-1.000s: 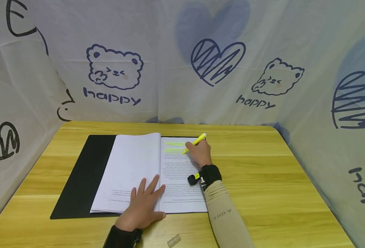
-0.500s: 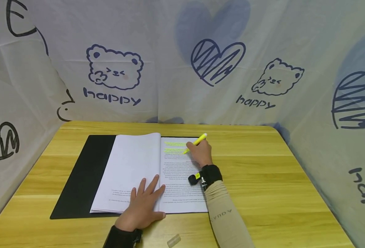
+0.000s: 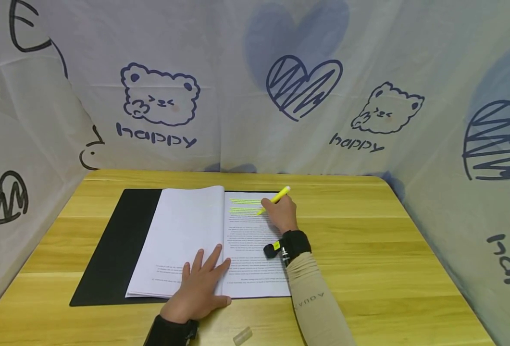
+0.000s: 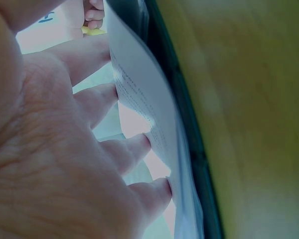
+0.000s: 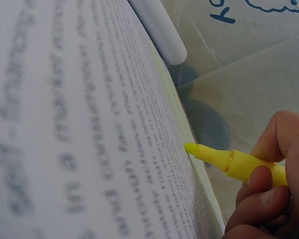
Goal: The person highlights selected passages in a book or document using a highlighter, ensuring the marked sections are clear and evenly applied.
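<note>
A bound set of printed pages [image 3: 255, 269] lies spread out on a black folder cover [image 3: 107, 250]. My right hand [image 3: 282, 214] pinches a yellow highlighter [image 3: 276, 195], its tip down on the upper part of the right page. In the right wrist view the highlighter's tip [image 5: 192, 148] touches the paper among the printed lines. Yellow strips mark several lines near the top of that page. My left hand [image 3: 200, 288] rests flat across the lower fold with fingers spread. From the left wrist view, its fingertips [image 4: 162, 188] press on the page.
A small translucent cylinder [image 3: 242, 336], perhaps a cap, lies on the wooden table [image 3: 367, 269] near the front edge, right of my left wrist. White printed cloth [image 3: 237, 144] stands behind the table and along both sides.
The highlighter and my right hand have shifted slightly rightward along a line of text. My left hand stays where it was.
</note>
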A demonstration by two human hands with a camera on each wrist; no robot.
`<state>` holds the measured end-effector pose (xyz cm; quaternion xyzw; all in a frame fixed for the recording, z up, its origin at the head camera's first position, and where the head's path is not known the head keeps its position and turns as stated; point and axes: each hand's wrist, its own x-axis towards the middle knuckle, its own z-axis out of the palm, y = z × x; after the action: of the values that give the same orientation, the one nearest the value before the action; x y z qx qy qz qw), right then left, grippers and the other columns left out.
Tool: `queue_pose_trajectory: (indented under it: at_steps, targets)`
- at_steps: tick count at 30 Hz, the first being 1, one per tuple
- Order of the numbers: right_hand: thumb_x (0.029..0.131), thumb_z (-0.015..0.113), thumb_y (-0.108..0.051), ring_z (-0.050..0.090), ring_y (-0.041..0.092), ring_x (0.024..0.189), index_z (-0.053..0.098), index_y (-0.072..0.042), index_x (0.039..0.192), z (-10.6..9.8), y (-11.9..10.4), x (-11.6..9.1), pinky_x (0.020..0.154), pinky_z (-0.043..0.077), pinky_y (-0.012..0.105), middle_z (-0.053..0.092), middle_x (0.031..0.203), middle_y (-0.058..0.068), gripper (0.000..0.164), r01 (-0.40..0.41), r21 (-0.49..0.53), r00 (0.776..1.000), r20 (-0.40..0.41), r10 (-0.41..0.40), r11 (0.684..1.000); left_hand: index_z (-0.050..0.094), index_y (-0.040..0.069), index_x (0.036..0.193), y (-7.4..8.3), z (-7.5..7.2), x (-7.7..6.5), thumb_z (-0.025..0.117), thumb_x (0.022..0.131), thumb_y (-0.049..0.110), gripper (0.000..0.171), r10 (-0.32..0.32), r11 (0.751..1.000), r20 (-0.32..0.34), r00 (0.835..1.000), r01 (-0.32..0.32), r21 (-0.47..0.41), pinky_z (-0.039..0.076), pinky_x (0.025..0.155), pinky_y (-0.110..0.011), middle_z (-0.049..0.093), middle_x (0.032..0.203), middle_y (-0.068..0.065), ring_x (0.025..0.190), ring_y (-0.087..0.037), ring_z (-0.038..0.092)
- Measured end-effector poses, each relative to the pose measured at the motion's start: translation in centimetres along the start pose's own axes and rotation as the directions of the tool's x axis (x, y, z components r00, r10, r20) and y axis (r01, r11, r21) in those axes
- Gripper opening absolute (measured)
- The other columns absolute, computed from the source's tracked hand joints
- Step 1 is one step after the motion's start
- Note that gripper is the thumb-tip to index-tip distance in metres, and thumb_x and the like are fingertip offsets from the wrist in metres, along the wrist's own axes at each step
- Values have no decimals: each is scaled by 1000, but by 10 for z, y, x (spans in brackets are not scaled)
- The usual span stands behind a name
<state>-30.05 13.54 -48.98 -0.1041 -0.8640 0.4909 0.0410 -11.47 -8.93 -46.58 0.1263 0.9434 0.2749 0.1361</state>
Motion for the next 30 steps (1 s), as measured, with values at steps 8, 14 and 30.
queue_pose_trajectory:
  at_steps: [8,14,30]
  targets:
    - [90,70,-34,52,21,65,62,-4,83,0,2,3,60,38,33,50,72,5,32,-19,-12,1000,-7,19,1000,52,10,153,2,-2,-2,88,82,28,82,7,1000,-2,1000,-7,-5,3,116,-77,20,171,-13,155,-51,5]
    - [91,70,-35,52,21,65,62,-4,85,0,3,3,60,39,33,50,73,5,33,-45,-12,999,-10,45,999,52,10,153,2,0,-1,88,81,27,82,2,1000,-1,1000,-2,-11,2,116,-76,20,172,-13,156,-50,4]
    - [91,70,-33,52,21,63,61,-4,83,-1,6,5,59,39,34,51,73,6,31,-64,11,998,-16,64,998,52,10,153,2,0,-1,88,82,27,82,0,1000,1,1000,0,-9,2,116,-76,19,172,-13,156,-50,3]
